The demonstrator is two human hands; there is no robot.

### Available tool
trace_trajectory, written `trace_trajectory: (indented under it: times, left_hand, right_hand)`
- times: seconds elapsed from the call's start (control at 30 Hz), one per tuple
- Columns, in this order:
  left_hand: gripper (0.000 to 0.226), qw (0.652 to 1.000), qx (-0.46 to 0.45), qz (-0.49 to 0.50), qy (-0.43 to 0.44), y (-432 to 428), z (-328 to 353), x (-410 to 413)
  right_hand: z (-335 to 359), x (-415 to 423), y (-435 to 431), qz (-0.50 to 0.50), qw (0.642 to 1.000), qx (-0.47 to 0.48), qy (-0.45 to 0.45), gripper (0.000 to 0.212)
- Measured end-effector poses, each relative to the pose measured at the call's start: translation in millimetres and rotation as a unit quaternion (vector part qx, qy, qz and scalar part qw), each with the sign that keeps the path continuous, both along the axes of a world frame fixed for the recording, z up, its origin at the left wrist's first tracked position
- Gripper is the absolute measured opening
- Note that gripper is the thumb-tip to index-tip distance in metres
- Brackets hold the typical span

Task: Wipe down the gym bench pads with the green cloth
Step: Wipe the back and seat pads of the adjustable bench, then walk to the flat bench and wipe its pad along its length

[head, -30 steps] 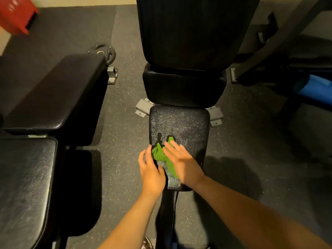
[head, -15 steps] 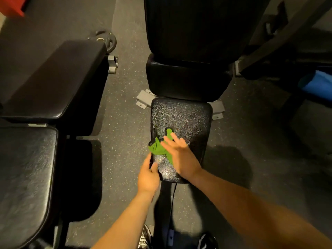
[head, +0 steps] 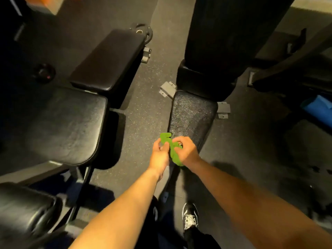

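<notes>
Partly in right hand (head: 187, 153): green cloth (head: 173, 155)

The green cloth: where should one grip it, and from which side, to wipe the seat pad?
I would grip the bunched middle of the green cloth, coming from above. It is crumpled into a strip between the left hand and right hand, at the near end of the seat pad.
</notes>
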State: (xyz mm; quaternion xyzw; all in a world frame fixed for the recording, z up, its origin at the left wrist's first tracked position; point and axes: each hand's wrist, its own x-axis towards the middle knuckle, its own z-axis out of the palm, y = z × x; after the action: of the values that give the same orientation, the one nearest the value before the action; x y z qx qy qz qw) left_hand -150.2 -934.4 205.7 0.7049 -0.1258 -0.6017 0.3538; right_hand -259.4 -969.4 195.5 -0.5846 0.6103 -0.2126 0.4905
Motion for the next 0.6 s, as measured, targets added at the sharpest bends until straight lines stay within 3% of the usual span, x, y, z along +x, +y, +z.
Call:
trace_trajectory:
  times: [0.07,0.23,0.6]
  left_hand:
    - [0.033,0.999,-0.013,0.015,-0.031,14.0,48.0,9.9]
    - [0.023,0.995,-0.037,0.008,-0.096,54.8,119.3,23.4]
    - [0.043,0.969,-0.068,0.15,-0.183,176.5,238.2,72.0]
  right_hand:
    - [48.0,9.5,1.2,0.005,0.999,0.046,-0.021,0.017]
    - [108.9,28.8,14.0,0.086,0.995,0.055,-0.015,0.025]
    - [253.4,100.8,88.4,0.235,0.97,0.053,-0.042,0.018]
